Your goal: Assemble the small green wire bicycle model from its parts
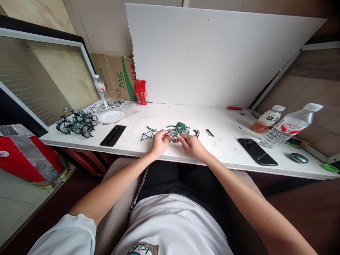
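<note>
My left hand (159, 142) and my right hand (193, 145) meet over the front of the white table, fingertips pinched together on a small green model bicycle part (174, 139). Its exact kind is too small to tell, and my fingers cover some of it. Just beyond them lie spoked wheels (183, 130) and dark green pieces (181, 125). To the left of my left hand is a green bicycle frame (148, 134). Two short green-and-silver pieces, one a narrow strip (209, 132), rest to the right of the wheels.
Assembled model bicycles (77, 122) stand at the left, near a white plate (111, 117) and a phone (113, 135). At right are another phone (257, 151), two bottles, one large and clear (289, 126), and a mouse (299, 158). A white board (212, 56) leans behind.
</note>
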`<act>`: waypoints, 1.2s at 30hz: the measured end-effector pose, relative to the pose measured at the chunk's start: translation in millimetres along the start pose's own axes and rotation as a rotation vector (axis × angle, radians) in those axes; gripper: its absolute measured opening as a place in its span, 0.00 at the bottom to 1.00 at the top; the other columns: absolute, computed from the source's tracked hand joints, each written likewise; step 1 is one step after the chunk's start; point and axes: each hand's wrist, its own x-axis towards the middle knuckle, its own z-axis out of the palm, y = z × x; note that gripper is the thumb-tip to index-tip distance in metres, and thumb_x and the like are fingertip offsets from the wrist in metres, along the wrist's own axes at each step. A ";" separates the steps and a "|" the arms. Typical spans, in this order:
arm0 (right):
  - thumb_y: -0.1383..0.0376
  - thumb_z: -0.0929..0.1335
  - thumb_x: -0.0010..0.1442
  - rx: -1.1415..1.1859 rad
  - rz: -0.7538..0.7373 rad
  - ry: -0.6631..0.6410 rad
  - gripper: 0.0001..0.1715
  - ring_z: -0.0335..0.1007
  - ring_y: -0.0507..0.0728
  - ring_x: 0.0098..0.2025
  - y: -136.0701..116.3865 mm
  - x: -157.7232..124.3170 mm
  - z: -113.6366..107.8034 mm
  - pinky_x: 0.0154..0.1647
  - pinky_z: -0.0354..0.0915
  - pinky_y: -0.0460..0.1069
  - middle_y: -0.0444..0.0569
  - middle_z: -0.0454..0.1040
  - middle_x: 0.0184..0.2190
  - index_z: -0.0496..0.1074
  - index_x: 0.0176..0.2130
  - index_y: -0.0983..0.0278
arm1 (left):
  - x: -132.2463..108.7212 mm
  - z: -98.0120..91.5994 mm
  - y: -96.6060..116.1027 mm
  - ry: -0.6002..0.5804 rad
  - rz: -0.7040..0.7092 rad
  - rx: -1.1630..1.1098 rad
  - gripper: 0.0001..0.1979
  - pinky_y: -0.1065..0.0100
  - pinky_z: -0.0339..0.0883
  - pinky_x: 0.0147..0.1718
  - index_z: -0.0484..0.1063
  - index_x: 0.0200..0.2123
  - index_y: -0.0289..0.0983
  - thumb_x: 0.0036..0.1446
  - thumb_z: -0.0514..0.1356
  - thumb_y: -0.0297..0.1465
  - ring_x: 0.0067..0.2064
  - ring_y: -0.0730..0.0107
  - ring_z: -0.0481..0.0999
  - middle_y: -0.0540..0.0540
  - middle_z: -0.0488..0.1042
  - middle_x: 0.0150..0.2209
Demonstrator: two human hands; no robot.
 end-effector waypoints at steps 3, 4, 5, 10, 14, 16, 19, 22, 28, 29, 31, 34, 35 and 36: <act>0.40 0.63 0.74 0.382 0.198 -0.068 0.30 0.62 0.54 0.16 -4.9 0.3 2.9 0.26 0.63 0.50 0.38 0.63 0.14 0.73 0.38 0.61 | -4.9 0.5 5.1 0.052 0.146 0.116 0.11 0.65 0.71 0.41 0.72 0.30 0.38 0.68 0.63 0.31 0.39 0.63 0.80 0.45 0.77 0.34; 0.38 0.64 0.72 0.479 0.243 -0.092 0.31 0.60 0.54 0.16 -5.0 0.9 3.1 0.25 0.63 0.50 0.37 0.61 0.14 0.73 0.38 0.61 | -5.8 0.7 6.1 0.064 0.185 0.151 0.11 0.66 0.70 0.41 0.72 0.30 0.38 0.68 0.63 0.31 0.38 0.64 0.79 0.45 0.76 0.34; 0.36 0.66 0.71 0.556 0.275 -0.115 0.32 0.59 0.53 0.16 -4.8 1.6 3.0 0.25 0.62 0.50 0.36 0.60 0.14 0.73 0.38 0.61 | -6.3 0.8 6.7 0.072 0.217 0.179 0.11 0.66 0.70 0.40 0.72 0.30 0.38 0.68 0.62 0.30 0.38 0.64 0.78 0.46 0.75 0.33; 0.36 0.63 0.72 0.529 0.254 -0.147 0.32 0.61 0.53 0.18 -5.1 3.9 0.5 0.25 0.62 0.49 0.36 0.60 0.15 0.71 0.40 0.61 | -2.1 -1.8 6.1 0.105 0.305 0.287 0.12 0.65 0.68 0.38 0.73 0.31 0.38 0.70 0.61 0.28 0.37 0.64 0.76 0.46 0.75 0.33; 0.48 0.59 0.80 -0.022 -0.032 -0.021 0.23 0.69 0.55 0.26 0.0 1.1 0.0 0.32 0.62 0.49 0.45 0.74 0.26 0.72 0.48 0.61 | 3.1 -7.6 6.8 0.116 0.346 0.332 0.11 0.65 0.68 0.38 0.73 0.32 0.38 0.70 0.61 0.27 0.37 0.64 0.76 0.46 0.76 0.34; 0.56 0.59 0.81 -0.367 -0.202 0.066 0.18 0.72 0.57 0.31 8.7 -0.4 -0.1 0.33 0.59 0.49 0.51 0.79 0.32 0.73 0.50 0.63 | 3.8 -9.7 7.5 0.094 0.396 0.334 0.11 0.65 0.69 0.39 0.74 0.32 0.38 0.70 0.60 0.25 0.37 0.64 0.77 0.46 0.77 0.34; 0.64 0.60 0.80 -0.675 -0.386 0.102 0.14 0.73 0.58 0.33 23.0 -1.5 -0.4 0.33 0.56 0.50 0.52 0.80 0.33 0.74 0.51 0.64 | 2.3 -10.8 8.4 0.080 0.478 0.337 0.11 0.65 0.71 0.40 0.76 0.34 0.38 0.71 0.60 0.24 0.39 0.64 0.79 0.45 0.79 0.36; 0.66 0.61 0.79 -0.757 -0.439 0.113 0.14 0.70 0.56 0.30 29.2 -2.2 0.4 0.31 0.53 0.50 0.50 0.78 0.29 0.74 0.52 0.64 | -0.1 -10.2 10.0 0.076 0.510 0.324 0.12 0.65 0.72 0.41 0.77 0.34 0.37 0.70 0.59 0.22 0.40 0.65 0.81 0.44 0.81 0.37; 0.61 0.60 0.80 -0.547 -0.315 0.127 0.17 0.61 0.54 0.24 20.1 -3.1 3.7 0.29 0.47 0.50 0.47 0.74 0.25 0.75 0.45 0.62 | -2.4 -7.4 14.0 0.093 0.529 0.311 0.13 0.65 0.75 0.40 0.78 0.32 0.37 0.68 0.59 0.20 0.41 0.64 0.84 0.44 0.83 0.37; 0.59 0.59 0.80 -0.477 -0.282 0.129 0.18 0.59 0.54 0.23 17.2 -3.2 4.8 0.29 0.47 0.50 0.46 0.72 0.24 0.75 0.44 0.62 | -2.7 -6.9 13.9 0.100 0.531 0.311 0.13 0.65 0.76 0.41 0.78 0.33 0.37 0.69 0.59 0.21 0.41 0.64 0.84 0.43 0.84 0.38; 0.54 0.59 0.79 -0.280 -0.206 0.127 0.21 0.58 0.53 0.22 10.1 -3.4 7.9 0.30 0.49 0.50 0.44 0.70 0.22 0.75 0.43 0.61 | -3.1 -6.2 12.5 0.114 0.530 0.301 0.12 0.64 0.77 0.42 0.80 0.34 0.37 0.70 0.60 0.23 0.42 0.64 0.84 0.42 0.85 0.40; 0.45 0.60 0.78 0.215 0.006 0.049 0.27 0.59 0.53 0.20 -2.4 -3.1 13.8 0.29 0.55 0.49 0.41 0.65 0.19 0.74 0.42 0.60 | -2.7 -7.4 7.9 0.128 0.533 0.285 0.11 0.63 0.78 0.42 0.84 0.38 0.37 0.71 0.61 0.25 0.41 0.64 0.85 0.41 0.85 0.41; 0.42 0.60 0.77 0.415 0.099 0.008 0.28 0.58 0.53 0.19 -6.0 -2.8 15.3 0.28 0.55 0.49 0.38 0.61 0.17 0.73 0.42 0.60 | -2.2 -8.4 6.3 0.131 0.539 0.285 0.11 0.63 0.78 0.41 0.85 0.40 0.37 0.71 0.61 0.25 0.41 0.64 0.85 0.41 0.85 0.41; 0.41 0.62 0.75 0.600 0.181 -0.044 0.28 0.56 0.53 0.18 -8.7 -2.4 16.0 0.26 0.54 0.49 0.36 0.57 0.15 0.73 0.41 0.60 | -1.6 -9.7 4.8 0.130 0.548 0.289 0.12 0.63 0.78 0.41 0.85 0.42 0.37 0.71 0.60 0.24 0.41 0.64 0.85 0.41 0.85 0.42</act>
